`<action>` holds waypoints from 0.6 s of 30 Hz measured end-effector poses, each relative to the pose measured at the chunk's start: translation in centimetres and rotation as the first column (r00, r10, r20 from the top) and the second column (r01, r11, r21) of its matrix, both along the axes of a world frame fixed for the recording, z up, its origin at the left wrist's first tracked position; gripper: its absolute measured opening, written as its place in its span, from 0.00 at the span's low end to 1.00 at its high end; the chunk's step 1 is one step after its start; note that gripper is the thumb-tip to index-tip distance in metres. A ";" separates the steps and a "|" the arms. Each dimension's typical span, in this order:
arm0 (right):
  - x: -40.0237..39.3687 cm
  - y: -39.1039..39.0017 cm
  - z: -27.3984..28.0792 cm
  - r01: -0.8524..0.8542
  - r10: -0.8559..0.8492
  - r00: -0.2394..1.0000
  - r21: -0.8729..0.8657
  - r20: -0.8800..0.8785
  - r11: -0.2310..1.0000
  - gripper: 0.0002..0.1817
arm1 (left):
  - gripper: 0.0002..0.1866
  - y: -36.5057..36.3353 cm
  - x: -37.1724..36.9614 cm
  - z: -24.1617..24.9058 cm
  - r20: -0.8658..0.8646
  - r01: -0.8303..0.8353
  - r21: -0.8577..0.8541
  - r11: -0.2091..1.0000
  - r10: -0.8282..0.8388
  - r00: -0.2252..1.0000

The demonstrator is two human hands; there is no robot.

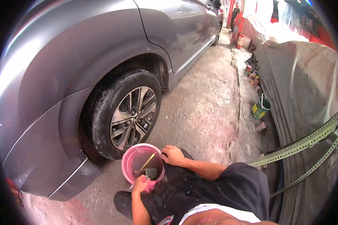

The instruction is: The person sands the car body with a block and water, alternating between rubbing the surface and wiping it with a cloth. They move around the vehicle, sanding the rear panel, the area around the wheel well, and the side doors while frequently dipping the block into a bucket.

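Observation:
A pink bucket (pixel 126 173) stands on the floor in front of the car's wheel. My left hand (pixel 140 184) is closed around a pink cloth (pixel 150 186) at the near rim of the bucket. Just beyond those fingers, a dark green flat piece (pixel 151 173) shows inside the bucket. A thin yellow stick (pixel 148 161) leans in there as well. My right hand (pixel 172 155) rests by my dark-clad knee, its fingers loosely apart and right at the bucket's right rim, holding nothing.
A grey car with its wheel (pixel 134 118) fills the left side. Along the right are a covered shape (pixel 300 71), a green pail (pixel 260 108), several small cans and a perforated metal strip (pixel 296 144). Farther back, a person (pixel 234 17) stands near a fire extinguisher (pixel 240 40).

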State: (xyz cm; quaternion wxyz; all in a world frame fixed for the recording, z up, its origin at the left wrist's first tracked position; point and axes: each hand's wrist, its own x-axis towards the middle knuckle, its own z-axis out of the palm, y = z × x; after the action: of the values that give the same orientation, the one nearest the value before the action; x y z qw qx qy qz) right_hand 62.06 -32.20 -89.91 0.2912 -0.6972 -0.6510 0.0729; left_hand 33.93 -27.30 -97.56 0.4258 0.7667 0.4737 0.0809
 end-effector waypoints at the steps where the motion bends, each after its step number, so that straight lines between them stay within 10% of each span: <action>1: 0.0 0.0 -0.2 -0.003 0.003 1.000 0.006 0.000 1.000 0.14 | 0.19 0.0 0.0 -0.2 0.004 0.000 0.003 1.000 0.000 1.000; 18: -0.1 -0.1 0.1 0.002 -0.002 1.000 0.003 -0.012 1.000 0.14 | 0.18 0.1 0.1 0.5 -0.053 -0.004 -0.050 0.999 0.001 0.999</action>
State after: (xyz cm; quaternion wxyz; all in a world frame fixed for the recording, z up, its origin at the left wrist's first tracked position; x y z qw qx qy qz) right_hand 62.00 -32.26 -89.81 0.2962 -0.6969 -0.6487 0.0758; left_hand 34.04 -27.15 -97.10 0.4320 0.7571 0.4877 0.0491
